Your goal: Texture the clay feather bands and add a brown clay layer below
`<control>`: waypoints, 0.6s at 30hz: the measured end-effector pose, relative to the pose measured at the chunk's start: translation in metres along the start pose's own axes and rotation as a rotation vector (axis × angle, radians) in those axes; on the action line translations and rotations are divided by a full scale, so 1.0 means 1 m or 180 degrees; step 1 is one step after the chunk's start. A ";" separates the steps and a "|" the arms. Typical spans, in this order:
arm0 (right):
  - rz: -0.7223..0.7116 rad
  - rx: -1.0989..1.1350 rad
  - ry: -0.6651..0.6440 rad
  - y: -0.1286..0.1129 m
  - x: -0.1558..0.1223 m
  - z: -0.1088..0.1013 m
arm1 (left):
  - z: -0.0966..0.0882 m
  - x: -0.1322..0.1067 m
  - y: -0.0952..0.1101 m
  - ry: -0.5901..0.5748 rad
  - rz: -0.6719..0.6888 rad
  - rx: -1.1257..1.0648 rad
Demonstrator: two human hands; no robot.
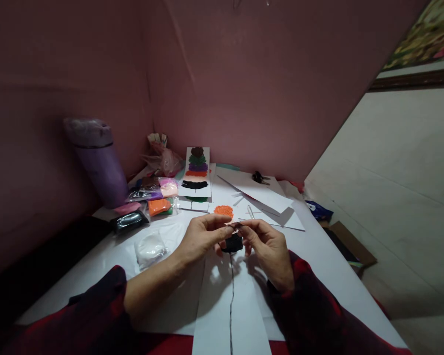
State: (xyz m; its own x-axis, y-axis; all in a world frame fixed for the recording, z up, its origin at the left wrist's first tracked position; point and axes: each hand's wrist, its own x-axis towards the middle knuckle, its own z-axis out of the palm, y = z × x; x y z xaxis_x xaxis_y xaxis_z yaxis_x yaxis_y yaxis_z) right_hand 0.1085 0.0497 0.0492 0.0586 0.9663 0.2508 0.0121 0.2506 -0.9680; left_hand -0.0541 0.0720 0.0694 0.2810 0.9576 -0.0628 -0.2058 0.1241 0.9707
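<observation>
My left hand (203,236) and my right hand (268,246) meet over a white paper strip (214,305). Both pinch a small dark strip of what looks like modelling clay (237,225) between thumb and fingertips. Just beneath the fingers, a black clay patch (232,243) lies on the paper, partly hidden by the hands. From it a thin dark line (231,301) runs down the paper toward me. Beyond my fingertips sits an orange ridged clay patch (223,212).
Bagged coloured clay (159,207) and a white clay packet (150,250) lie to the left, near a purple bottle (101,162). At the back stands a card (196,170) with coloured clay bands. White sheets (261,192), keys (261,178) and a pen-like tool (250,212) lie behind my right hand.
</observation>
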 end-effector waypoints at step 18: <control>-0.0103 -0.0158 -0.0201 -0.001 -0.004 0.003 | 0.005 -0.004 -0.004 -0.0387 0.0059 0.0078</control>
State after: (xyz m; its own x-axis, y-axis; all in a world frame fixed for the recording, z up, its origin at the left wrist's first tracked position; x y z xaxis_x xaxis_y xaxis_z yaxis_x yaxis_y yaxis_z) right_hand 0.1053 0.0460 0.0487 -0.0056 0.9599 0.2802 0.0626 0.2800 -0.9580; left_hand -0.0501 0.0663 0.0671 0.3893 0.9209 -0.0177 -0.1895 0.0989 0.9769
